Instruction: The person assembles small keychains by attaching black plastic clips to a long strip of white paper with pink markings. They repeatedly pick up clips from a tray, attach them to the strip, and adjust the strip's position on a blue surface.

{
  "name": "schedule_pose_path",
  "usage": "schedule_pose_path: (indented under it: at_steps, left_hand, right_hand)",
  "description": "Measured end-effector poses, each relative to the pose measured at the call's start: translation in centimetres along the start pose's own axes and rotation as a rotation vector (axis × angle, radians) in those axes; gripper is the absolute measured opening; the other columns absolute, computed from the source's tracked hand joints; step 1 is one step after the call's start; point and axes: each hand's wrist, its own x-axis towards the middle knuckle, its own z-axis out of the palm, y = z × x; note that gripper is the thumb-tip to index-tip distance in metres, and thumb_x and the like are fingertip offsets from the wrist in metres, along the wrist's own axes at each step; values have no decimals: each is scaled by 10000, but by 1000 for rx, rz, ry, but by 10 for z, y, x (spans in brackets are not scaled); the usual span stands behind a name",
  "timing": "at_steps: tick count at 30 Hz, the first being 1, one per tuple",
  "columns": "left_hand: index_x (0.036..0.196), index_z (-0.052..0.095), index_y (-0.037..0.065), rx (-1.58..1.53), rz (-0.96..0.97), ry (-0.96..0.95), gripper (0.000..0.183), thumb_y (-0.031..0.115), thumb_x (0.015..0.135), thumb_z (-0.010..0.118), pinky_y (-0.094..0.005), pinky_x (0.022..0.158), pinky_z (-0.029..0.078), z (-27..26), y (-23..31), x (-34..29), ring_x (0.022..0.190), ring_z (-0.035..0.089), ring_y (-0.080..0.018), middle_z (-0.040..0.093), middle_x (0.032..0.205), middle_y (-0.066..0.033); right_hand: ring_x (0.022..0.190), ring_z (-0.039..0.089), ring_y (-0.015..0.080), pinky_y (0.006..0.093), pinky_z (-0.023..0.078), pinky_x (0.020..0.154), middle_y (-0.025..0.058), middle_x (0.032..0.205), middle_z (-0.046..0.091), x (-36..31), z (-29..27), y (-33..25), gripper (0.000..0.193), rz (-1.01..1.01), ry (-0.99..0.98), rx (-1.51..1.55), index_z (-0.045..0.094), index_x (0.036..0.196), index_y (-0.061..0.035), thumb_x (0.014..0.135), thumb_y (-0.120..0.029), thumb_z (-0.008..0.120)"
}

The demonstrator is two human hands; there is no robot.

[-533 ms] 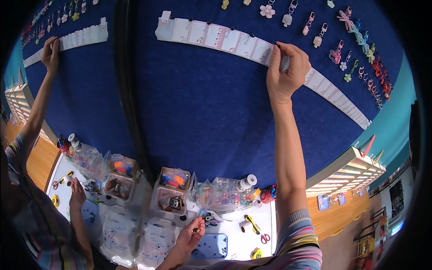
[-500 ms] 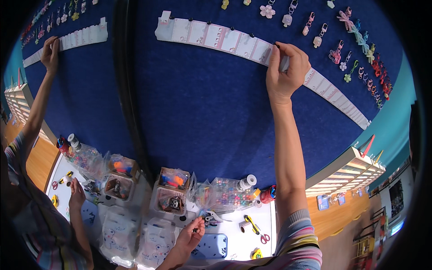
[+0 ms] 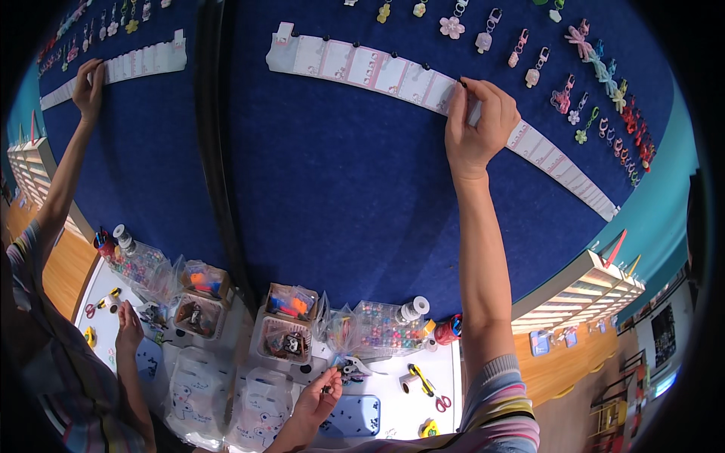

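My right hand (image 3: 483, 124) is raised against the blue felt board (image 3: 340, 189). Thumb and forefinger pinch a small black push pin (image 3: 462, 82) at the upper edge of a long white-and-pink card strip (image 3: 389, 75). Several black push pins stand along that same edge to the left. Part of the strip is hidden behind my fingers. Low over the table, my left hand (image 3: 319, 400) is curled, with small dark bits showing between its fingers, too small to make out. Beside it lies a blue-rimmed tray (image 3: 375, 398) with scattered small black pieces.
Keychains (image 3: 451, 28) hang along the board's top and right. On the white table stand a bead box (image 3: 389, 325), a wire spool (image 3: 414, 308), baskets (image 3: 283, 340), pliers (image 3: 353, 368), a yellow cutter (image 3: 421, 379) and scissors (image 3: 442, 404). A mirror-like panel (image 3: 151, 151) at left repeats the scene.
The whole view has shifted slightly, with the strip and keychains a little lower in the picture. My right hand keeps its pinch at the strip's edge; my left hand stays curled.
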Motion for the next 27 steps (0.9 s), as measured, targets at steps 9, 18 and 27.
schedule_pose_path:
  at_steps: [9, 18, 27]
  left_hand:
    - [1078, 620, -35, -30, -26, -11, 207, 123, 945, 630, -250, 740, 539, -2, 0, 5, 852, 601, -159, 610, 933, -72]
    - [1087, 612, -42, -69, -34, -19, 214, 115, 945, 630, -252, 745, 537, -3, 0, 10, 859, 596, -161, 602, 949, -77]
    - [1109, 604, -23, -131, -135, -107, 212, 108, 945, 629, -246, 791, 519, -15, 2, 18, 888, 592, -153, 595, 1002, -84]
  right_hand:
    - [794, 586, 166, 311, 372, 787, 7, 878, 645, 1, 2, 0, 197, -19, 7, -11, 655, 910, -100, 742, -28, 729]
    - [791, 579, 175, 312, 375, 774, -1, 882, 644, 1, 4, -1, 214, -55, 11, -71, 656, 912, -107, 725, -28, 725]
    - [813, 581, 180, 315, 377, 778, -5, 894, 651, 3, 5, -4, 213, -77, 14, -124, 662, 906, -119, 722, -31, 724]
